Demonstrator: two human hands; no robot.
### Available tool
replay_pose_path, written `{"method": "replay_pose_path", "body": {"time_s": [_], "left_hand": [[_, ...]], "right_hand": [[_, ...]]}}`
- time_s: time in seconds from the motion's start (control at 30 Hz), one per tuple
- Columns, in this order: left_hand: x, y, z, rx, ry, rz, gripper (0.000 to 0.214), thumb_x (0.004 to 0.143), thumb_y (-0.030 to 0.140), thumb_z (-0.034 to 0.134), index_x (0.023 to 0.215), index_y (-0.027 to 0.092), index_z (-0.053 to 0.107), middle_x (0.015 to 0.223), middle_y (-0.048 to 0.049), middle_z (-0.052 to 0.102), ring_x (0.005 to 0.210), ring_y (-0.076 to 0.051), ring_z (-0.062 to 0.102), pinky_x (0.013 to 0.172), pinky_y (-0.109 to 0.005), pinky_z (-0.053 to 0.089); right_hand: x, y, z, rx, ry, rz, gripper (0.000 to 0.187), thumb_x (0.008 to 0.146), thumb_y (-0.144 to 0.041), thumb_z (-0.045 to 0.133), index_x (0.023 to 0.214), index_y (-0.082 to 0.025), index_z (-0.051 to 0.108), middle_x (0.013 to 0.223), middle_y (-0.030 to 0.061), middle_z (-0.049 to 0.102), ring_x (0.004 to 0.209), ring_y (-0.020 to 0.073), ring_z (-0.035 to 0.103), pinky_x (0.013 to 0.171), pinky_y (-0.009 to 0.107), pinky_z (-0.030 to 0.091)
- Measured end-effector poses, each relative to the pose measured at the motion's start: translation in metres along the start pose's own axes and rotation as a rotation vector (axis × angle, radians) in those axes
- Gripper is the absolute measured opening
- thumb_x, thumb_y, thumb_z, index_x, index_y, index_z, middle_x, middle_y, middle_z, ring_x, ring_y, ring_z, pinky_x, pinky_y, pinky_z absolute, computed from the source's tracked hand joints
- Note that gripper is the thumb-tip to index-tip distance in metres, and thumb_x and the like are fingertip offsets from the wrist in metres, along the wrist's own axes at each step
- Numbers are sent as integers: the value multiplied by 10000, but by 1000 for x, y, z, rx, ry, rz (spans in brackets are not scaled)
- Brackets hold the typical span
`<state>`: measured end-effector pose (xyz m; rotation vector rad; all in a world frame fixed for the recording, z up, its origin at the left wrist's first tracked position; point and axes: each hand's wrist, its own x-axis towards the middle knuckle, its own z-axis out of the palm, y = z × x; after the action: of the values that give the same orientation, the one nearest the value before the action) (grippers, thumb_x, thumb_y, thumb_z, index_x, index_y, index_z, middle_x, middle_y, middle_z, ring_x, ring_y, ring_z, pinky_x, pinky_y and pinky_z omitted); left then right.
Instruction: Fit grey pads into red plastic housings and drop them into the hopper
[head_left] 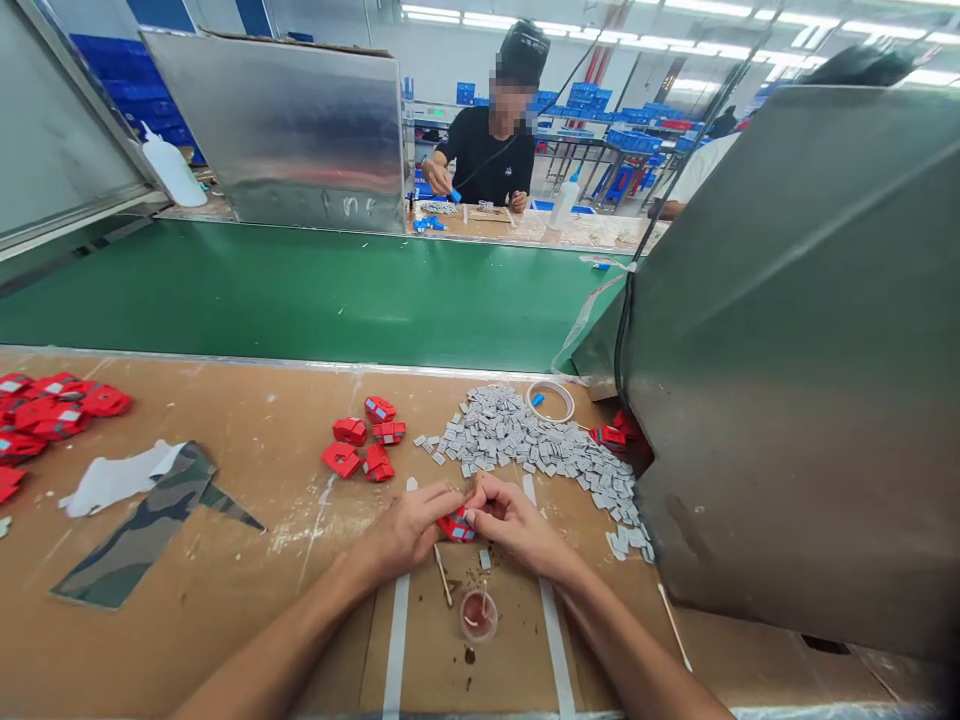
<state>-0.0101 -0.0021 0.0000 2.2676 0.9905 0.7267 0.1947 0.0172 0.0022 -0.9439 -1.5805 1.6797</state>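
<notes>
Both hands meet over the cardboard-covered table, around one small red part [457, 526] with pale and grey patches. My left hand [412, 525] has its fingers closed on the part's left side. From the other side, my right hand [514, 520] pinches at it with thumb and fingertips; what lies under those fingertips is hidden. Just below are a cotton swab [444, 577], a single grey tile [485, 559] and a small clear cup [478, 616] with brownish liquid and a swab in it. Beyond the hands spreads a heap of small grey tiles [517, 430].
Several red parts [364, 437] lie left of the hands, with a bigger pile [52, 410] farther left near a camouflage cloth [142, 530]. A tape roll [551, 401] touches the tile heap. A metal panel [795, 380] stands right. Across the green belt [337, 300] sits a co-worker [491, 150].
</notes>
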Motion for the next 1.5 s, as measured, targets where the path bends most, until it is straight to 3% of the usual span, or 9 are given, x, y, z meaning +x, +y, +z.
{"method": "replay_pose_path", "body": {"time_s": [0.17,0.3,0.53,0.63,0.77,1.0,1.17,1.27,1.5], "left_hand": [[0,0,-3,89,26,35,459,768,-30,412,1094,203,638,897,-48,628,772,-157,590,687,-215,471],[3,5,-6,-5,214,25,263,891,88,477,1082,186,629,933,-68,690,837,-170,651,745,-245,521],[4,6,-1,-123,408,-65,202,854,142,562,1043,189,617,978,-79,728,889,-188,685,799,-297,549],[5,6,1,-159,414,-59,149,854,142,569,989,195,606,969,-76,719,910,-190,668,810,-299,533],[7,8,2,-355,387,-181,86,871,226,606,944,190,579,968,-66,693,905,-184,652,825,-292,518],[12,12,2,-827,259,-283,332,843,412,715,994,204,505,997,-50,644,931,-166,650,843,-279,522],[12,11,-2,-640,275,-263,247,958,436,547,944,190,560,1047,-97,690,1053,-210,650,955,-357,501],[11,10,-4,-439,304,-245,179,943,343,584,912,172,629,1189,-147,685,1198,-253,608,1044,-404,450],[14,10,-3,-439,374,-205,75,880,224,644,891,164,688,1092,-126,719,1044,-220,676,919,-341,535]], "right_hand": [[0,-2,3,41,25,-64,389,829,-559,694,761,-189,594,860,21,558,799,159,520,730,285,433],[0,-5,4,202,20,-101,334,825,-491,737,997,-226,626,1040,46,602,951,177,587,858,323,486],[0,-3,7,254,11,-33,462,806,-462,772,1176,-245,600,1155,71,665,1095,214,629,1001,404,497],[0,-4,10,236,38,-55,461,810,-454,768,1186,-246,602,1135,70,675,1076,215,642,985,400,508],[1,-2,15,204,94,-48,403,820,-445,756,1128,-234,603,1083,65,680,1012,208,658,945,385,520],[1,1,16,-9,228,-133,326,886,-405,680,1165,-250,611,1144,77,545,1007,204,611,852,333,528],[-3,-8,11,-282,203,-258,213,952,-286,589,1159,-240,601,1109,81,569,1002,219,575,853,345,497],[-5,-10,7,-409,208,-304,209,956,-238,573,1165,-229,576,1100,87,564,990,223,565,873,360,486],[-5,-10,7,-529,175,-326,237,979,-202,519,1214,-222,538,1126,101,539,1029,236,579,894,400,506]]}}
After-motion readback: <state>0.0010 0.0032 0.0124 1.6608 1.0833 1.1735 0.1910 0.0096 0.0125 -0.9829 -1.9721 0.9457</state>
